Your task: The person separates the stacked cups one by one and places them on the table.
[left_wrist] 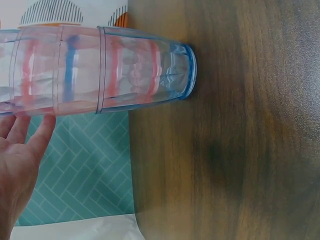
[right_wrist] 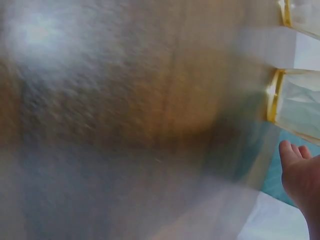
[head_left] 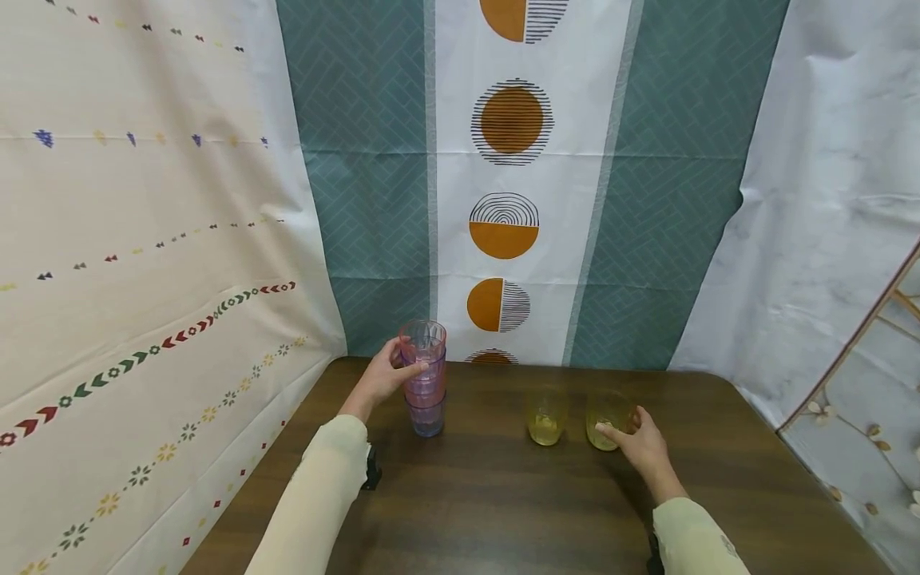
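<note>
Pink and blue see-through cups, tucked one inside another, make a tall, upright stack [head_left: 428, 405] on the left side of the dark brown wooden table [head_left: 503, 507]. The left hand [head_left: 381, 378] holds the stack near the top, thumb in front and fingers round the side. On the right side are two yellow see-through cups with a small gap between them: the left yellow cup [head_left: 546, 419] and the right yellow cup [head_left: 602, 414]. The right hand [head_left: 644, 449] is at the right yellow cup, with its thumb in front and its fingers by the right side. I cannot tell if it grips that cup or is only close to it. The two hands are well apart.

The step in hand looks like steadying the stack while getting hold of one yellow cup. The next move seems to call for a good grip on the right yellow cup and a slow, straight lift, with the left hand firm so the tall stack does not tip over
</note>
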Available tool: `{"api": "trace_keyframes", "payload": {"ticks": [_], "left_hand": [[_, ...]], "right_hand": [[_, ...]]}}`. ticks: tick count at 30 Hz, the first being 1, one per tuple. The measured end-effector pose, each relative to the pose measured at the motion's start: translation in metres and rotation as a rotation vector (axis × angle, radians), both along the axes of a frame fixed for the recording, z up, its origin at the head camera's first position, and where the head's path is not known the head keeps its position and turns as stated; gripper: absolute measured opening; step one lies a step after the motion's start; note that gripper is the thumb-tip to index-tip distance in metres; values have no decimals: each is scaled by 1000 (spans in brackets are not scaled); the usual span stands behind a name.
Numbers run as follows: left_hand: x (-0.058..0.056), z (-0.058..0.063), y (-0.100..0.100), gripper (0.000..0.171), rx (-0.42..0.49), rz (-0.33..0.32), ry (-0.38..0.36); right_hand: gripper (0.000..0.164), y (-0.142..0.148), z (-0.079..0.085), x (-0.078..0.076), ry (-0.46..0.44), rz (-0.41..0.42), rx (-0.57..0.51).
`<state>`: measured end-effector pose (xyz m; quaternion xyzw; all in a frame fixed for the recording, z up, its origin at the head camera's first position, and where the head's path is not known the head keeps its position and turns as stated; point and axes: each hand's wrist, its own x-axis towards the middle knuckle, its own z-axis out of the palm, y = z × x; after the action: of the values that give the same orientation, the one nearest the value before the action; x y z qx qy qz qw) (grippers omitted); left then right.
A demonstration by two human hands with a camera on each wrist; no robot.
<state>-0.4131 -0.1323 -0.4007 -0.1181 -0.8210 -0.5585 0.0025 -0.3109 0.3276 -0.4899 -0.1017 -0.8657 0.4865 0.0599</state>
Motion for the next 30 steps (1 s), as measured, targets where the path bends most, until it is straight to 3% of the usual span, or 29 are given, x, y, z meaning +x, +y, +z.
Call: {"api": "trace_keyframes", "payload": {"ticks": [7,20,27,30], "left_hand": [[-2,-1,1,84,5,-5,2],[1,2,1,84,11,-17,1],[14,23,3,83,34,-37,-60],[7,13,2,85,21,-28,-51]], "right_hand": [[119,5,19,-1,13,-16,8],[118,4,49,-12,75,-43,52],[113,-6,65,-17,109,-21,73],[112,-12,72,-19,119,-3,69]]}}
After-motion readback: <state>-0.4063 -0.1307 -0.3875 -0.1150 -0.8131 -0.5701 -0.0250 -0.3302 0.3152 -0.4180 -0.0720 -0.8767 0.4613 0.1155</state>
